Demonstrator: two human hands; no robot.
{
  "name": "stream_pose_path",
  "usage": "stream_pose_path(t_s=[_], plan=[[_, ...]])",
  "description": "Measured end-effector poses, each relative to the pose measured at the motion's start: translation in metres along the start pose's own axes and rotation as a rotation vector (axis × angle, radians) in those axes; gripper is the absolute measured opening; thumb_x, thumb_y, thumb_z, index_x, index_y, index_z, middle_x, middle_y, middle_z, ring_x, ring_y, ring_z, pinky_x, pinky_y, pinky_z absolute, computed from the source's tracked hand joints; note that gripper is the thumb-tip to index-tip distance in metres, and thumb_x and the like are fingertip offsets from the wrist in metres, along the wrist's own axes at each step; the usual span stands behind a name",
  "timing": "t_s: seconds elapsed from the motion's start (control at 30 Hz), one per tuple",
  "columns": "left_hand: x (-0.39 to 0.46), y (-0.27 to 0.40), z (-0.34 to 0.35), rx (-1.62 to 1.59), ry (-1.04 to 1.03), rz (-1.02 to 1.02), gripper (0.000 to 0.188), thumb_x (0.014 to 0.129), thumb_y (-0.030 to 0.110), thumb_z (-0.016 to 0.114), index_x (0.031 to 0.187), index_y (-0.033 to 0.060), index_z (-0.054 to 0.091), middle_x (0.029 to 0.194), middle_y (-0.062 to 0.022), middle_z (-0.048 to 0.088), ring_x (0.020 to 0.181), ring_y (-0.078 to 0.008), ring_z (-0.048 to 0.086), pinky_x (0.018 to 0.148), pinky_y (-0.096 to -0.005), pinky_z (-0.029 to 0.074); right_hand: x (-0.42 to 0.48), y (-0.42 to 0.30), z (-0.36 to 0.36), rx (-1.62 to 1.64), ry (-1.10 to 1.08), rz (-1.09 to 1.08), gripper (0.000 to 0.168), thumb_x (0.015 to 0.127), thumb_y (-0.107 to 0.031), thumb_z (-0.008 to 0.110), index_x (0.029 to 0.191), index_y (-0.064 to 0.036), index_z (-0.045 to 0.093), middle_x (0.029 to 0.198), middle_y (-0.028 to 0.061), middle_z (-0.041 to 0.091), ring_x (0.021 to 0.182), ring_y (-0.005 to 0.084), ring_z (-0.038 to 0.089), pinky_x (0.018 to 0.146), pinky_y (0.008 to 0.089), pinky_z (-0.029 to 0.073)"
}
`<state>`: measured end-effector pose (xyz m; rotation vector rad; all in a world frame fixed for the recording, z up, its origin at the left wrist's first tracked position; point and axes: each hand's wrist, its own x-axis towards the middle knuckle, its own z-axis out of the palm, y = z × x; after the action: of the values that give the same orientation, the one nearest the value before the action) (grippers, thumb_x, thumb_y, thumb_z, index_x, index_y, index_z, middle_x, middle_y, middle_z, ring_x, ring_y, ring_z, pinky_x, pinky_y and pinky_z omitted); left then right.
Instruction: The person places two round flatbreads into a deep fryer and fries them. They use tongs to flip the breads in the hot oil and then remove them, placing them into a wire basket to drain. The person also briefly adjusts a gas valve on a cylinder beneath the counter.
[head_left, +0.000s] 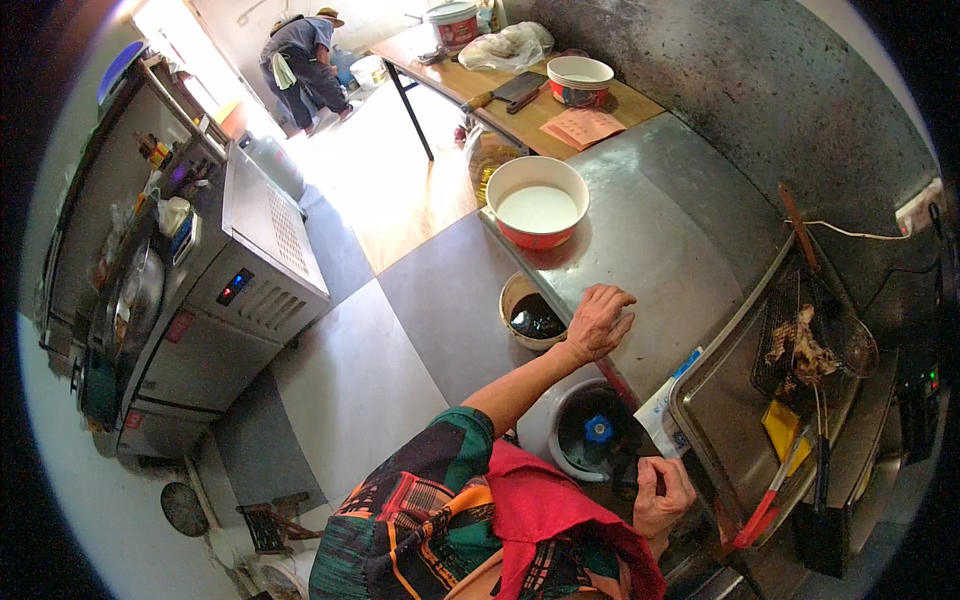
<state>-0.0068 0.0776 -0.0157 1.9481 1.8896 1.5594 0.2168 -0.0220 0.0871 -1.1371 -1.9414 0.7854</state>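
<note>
My left hand (600, 321) hovers at the edge of the stainless steel worktop (652, 232), its fingers loosely bent with nothing seen in them. Beyond it, near the worktop's corner, stands a red and white paper tub (538, 204) with a white inside. My right hand (664, 496) is curled, thumb against fingers, beside the steel fryer tray (694, 397); no object shows in it. Close to that hand, a white and blue packet (664, 409) lies at the tray's rim. In the tray are a wire basket (776, 330) with fried pieces (806, 349) and a red-handled tool (769, 499).
Below the worktop edge sit a bucket of dark liquid (534, 315) and a gas cylinder with a blue valve (598, 429). A cleaver (517, 90) and stacked paper tubs (580, 81) rest on the wooden table (637, 109). A steel freezer (262, 262) stands left. Another person (300, 67) bends down far off.
</note>
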Motion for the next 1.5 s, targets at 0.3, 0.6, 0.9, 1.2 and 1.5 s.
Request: stream_pose_path(t_s=[0.3,0.6,0.9,1.2,1.5], plan=[[-0.007,-0.021,0.021,0.010,0.035,0.046,0.025,0.066,0.011,0.059,0.090,0.0054,0.053,0.083,-0.0122,0.053,0.082,-0.0297,0.050,0.075,-0.0385,0.038,0.002,0.009,-0.003,-0.057,0.023,-0.092,0.005,0.071,-0.005,0.061,0.071,-0.003,0.056,0.062,0.0065,0.051,0.049,0.0177,0.047,0.043,0.0277,0.037],[0.002,-0.016,0.015,0.043,-0.007,0.062,0.020,0.070,0.012,0.058,0.089,0.0068,0.055,0.082,-0.0073,0.056,0.081,-0.0239,0.050,0.081,-0.0345,0.033,-0.016,0.013,-0.027,-0.106,0.147,0.150,0.005,0.071,-0.004,0.061,0.073,-0.001,0.057,0.065,0.0072,0.054,0.051,0.0149,0.050,0.046,0.0242,0.040],[0.000,-0.015,0.012,0.055,-0.007,0.053,0.020,0.071,0.013,0.058,0.089,0.0076,0.054,0.082,-0.0057,0.055,0.080,-0.0224,0.050,0.081,-0.0337,0.033,-0.020,0.019,-0.028,-0.119,0.144,0.219,0.006,0.071,-0.005,0.062,0.073,-0.002,0.057,0.064,0.0062,0.054,0.051,0.0138,0.049,0.046,0.0234,0.039],[0.002,-0.013,0.010,0.011,-0.040,0.051,0.021,0.070,0.010,0.058,0.090,0.0075,0.054,0.084,-0.0060,0.055,0.083,-0.0226,0.050,0.082,-0.0336,0.033,-0.028,0.018,-0.029,-0.108,0.152,0.208,0.006,0.072,-0.007,0.061,0.072,-0.002,0.058,0.063,0.0061,0.053,0.050,0.0149,0.051,0.045,0.0249,0.039],[-0.053,0.026,-0.046,-0.131,-0.422,0.222,0.022,0.068,0.000,0.059,0.089,0.0042,0.053,0.086,-0.0114,0.054,0.081,-0.0280,0.050,0.072,-0.0346,0.037,-0.108,0.084,0.018,0.158,-0.236,0.670,0.018,0.074,-0.018,0.062,0.074,-0.001,0.058,0.068,0.0102,0.058,0.060,0.0175,0.056,0.054,0.0284,0.043]])
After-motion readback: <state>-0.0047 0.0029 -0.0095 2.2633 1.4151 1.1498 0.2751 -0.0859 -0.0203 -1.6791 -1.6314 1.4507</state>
